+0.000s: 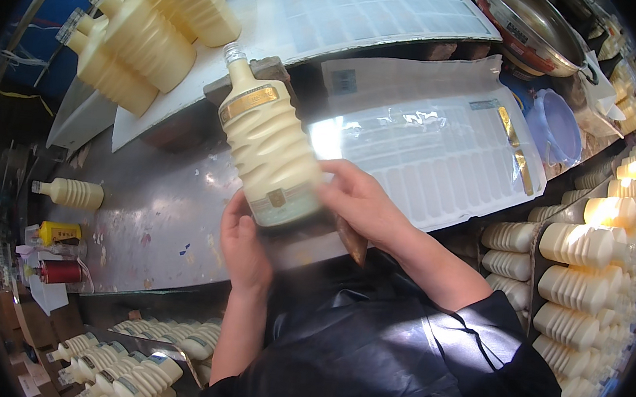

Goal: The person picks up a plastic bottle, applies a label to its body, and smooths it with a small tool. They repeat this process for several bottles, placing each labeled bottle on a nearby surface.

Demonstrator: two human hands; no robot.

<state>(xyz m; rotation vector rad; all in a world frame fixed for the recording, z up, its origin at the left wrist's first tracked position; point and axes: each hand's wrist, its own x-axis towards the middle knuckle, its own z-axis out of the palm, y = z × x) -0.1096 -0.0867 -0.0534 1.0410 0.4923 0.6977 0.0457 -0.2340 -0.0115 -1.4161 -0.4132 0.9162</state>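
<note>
Near the counter's left edge sits a cream bottle, perhaps parked clear of the work. Over the near edge, the left hand cups the lower left side of the held bottle and the right hand grips the lower right, seemingly steadying its tilt; a white sheet lies rightward, likely for easy reach.

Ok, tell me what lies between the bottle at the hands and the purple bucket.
The head view shows a white sheet with a gold strip between that bottle and the purple bucket.
</note>
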